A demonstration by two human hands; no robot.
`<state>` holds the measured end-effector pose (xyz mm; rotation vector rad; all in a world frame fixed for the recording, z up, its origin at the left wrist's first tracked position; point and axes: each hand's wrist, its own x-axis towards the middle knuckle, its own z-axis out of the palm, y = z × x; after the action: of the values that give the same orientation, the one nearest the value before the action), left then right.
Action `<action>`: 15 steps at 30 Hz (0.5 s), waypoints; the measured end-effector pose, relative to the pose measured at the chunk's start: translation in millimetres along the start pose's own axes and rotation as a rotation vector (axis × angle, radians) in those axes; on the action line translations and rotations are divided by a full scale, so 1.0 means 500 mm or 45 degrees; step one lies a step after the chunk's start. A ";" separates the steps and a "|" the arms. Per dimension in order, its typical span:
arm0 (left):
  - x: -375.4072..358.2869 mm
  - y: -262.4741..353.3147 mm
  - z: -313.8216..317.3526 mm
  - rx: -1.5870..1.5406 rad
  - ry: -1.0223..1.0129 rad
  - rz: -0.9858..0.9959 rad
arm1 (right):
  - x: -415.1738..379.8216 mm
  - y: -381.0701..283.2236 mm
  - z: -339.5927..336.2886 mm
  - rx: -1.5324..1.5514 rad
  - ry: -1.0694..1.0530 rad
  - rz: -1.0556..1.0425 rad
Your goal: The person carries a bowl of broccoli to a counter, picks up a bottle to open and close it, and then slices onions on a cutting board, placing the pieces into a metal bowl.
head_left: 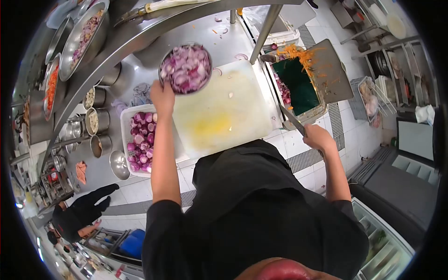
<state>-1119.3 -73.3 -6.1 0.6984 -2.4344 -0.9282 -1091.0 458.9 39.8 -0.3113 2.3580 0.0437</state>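
Note:
My left hand (163,96) grips the near rim of a round metal bowl (185,68) full of sliced red onion, at the far left corner of the white cutting board (224,112). The board has a yellow stain and a few small onion scraps. In my right hand (319,138) is a knife (293,119), its blade slanting up and left by the near left corner of a green-lined bin (298,91). Onion scraps lie inside the bin and orange shreds hang at its far edge.
A white basket (125,140) of peeled red onions stands left of the board. Metal pots (97,121) are further left. A steel shelf (135,39) crosses above the table. Another person (74,217) in black is at the lower left.

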 end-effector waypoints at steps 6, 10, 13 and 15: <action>-0.261 -0.097 -0.058 -0.236 -0.001 -0.319 | 0.182 -0.122 -0.057 0.005 0.650 -0.362; -0.381 -0.121 -0.069 -0.194 0.071 -0.462 | 0.380 -0.298 -0.110 0.217 1.156 -0.854; -0.402 -0.106 -0.093 -0.246 -0.020 -0.596 | 0.532 -0.396 -0.158 0.191 1.034 -0.523; -0.414 -0.112 -0.094 -0.346 0.028 -0.601 | 0.563 -0.453 -0.167 0.208 0.844 -0.260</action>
<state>-915.9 -9.6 -58.6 1.1956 -2.0983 -1.3869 -1289.3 169.6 -80.5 -0.5488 2.9397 -0.4057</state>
